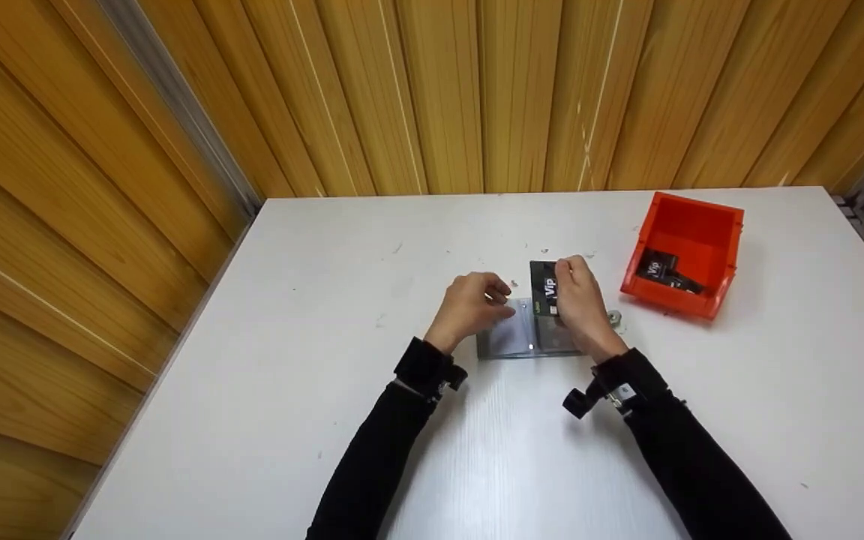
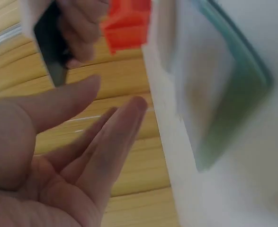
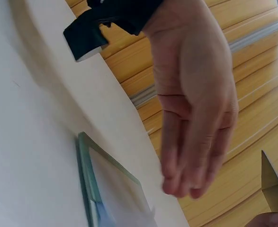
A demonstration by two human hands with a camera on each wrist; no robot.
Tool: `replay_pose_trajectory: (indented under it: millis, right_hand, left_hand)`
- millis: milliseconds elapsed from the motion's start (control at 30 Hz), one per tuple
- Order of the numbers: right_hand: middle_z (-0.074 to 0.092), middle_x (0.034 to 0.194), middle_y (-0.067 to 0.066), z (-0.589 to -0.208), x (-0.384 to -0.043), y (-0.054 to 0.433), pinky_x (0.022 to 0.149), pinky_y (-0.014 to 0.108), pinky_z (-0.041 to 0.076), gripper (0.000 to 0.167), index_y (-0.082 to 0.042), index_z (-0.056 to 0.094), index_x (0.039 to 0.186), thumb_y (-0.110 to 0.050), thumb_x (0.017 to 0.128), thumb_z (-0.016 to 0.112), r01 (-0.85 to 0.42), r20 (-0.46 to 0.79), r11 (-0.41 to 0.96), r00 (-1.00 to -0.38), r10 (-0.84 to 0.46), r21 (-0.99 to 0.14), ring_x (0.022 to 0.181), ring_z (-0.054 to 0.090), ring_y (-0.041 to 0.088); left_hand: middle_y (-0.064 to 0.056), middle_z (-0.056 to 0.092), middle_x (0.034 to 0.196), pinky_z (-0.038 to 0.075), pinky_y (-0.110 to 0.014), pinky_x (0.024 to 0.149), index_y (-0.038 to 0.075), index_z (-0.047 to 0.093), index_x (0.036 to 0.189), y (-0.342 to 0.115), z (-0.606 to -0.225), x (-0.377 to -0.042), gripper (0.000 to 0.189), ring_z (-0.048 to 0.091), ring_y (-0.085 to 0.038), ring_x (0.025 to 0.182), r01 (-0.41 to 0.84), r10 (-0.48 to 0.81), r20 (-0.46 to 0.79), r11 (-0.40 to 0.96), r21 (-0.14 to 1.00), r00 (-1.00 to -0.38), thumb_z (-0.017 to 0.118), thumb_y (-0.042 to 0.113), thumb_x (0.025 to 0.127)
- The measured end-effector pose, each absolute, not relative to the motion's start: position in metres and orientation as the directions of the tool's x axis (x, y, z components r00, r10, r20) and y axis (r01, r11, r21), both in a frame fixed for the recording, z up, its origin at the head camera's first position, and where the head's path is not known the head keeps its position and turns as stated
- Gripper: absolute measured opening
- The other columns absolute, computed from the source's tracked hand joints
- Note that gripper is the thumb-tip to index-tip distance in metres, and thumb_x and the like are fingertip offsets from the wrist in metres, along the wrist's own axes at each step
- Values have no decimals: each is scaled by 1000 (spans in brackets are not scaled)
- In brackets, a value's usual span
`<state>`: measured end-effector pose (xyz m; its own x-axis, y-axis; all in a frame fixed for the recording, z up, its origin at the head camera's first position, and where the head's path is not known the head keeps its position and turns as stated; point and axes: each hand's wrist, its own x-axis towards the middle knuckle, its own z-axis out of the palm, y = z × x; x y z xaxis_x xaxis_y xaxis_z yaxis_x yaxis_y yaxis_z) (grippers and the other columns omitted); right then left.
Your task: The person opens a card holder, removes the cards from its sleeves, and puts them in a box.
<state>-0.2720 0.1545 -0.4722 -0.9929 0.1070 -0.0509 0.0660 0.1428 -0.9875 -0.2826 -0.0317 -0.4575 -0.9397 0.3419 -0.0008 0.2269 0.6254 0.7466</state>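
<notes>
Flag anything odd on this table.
Small dark specks mar the plain white table. The bin sits askew to the far edge, with cards lying untidily inside. Nothing looks spilled.

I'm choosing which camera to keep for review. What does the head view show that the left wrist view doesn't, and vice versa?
Only the head view shows the loose cards inside the bin, the "Vip" lettering on the held card, and the wrist straps.
Only the left wrist view shows the palm side of the left hand.
Both share the right hand gripping the held card, the bin, the holder, the table and the wall.
</notes>
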Motion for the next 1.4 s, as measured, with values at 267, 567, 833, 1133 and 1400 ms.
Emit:
replay_pose_trajectory:
  millis: [267, 567, 833, 1133, 1400]
  right_hand:
    - [47, 92, 5, -458, -279, 188, 50, 22, 44, 23, -15, 43, 109, -35, 113, 32, 108, -93, 106, -985, 143, -988, 66, 53, 9]
    - [44, 103, 1, -450, -293, 263, 61, 22, 50, 23, -27, 42, 107, -44, 112, 26, 148, -90, 173, -949, 301, -974, 88, 50, 16]
    - [42, 100, 1, -455, -304, 298, 66, 22, 46, 25, -27, 39, 102, -44, 111, 23, 211, -53, 305, -889, 454, -929, 87, 46, 14]
    - [37, 91, 5, -467, -306, 308, 75, 30, 32, 31, -13, 38, 105, -37, 113, 20, 158, 108, 443, -849, 517, -882, 85, 40, 17]
    - [49, 89, 11, -486, -303, 310, 71, 30, 40, 44, -3, 35, 130, -42, 112, 23, 148, 189, 529, -827, 530, -835, 85, 53, 25]
  left_hand:
    - [-7, 78, 113, 53, -37, 98, 9, 78, 117, -25, -465, -278, 42, 70, -23, 108, 359, 416, -14, 802, 476, -909, 89, 5, 76]
    - [-6, 79, 106, 53, -37, 98, 7, 79, 114, -20, -466, -275, 41, 69, -23, 103, 382, 425, -15, 828, 411, -905, 87, 1, 74]
    - [-7, 78, 103, 53, -36, 96, 5, 80, 109, -21, -467, -274, 36, 67, -24, 100, 391, 433, -16, 829, 399, -901, 87, 0, 74]
    - [-7, 79, 104, 54, -35, 96, 5, 80, 110, -15, -468, -274, 36, 68, -22, 98, 383, 437, -29, 817, 431, -899, 87, -2, 76]
    - [-6, 79, 103, 55, -33, 93, 5, 80, 110, -10, -468, -275, 35, 68, -21, 96, 400, 456, -33, 812, 425, -890, 87, -1, 76]
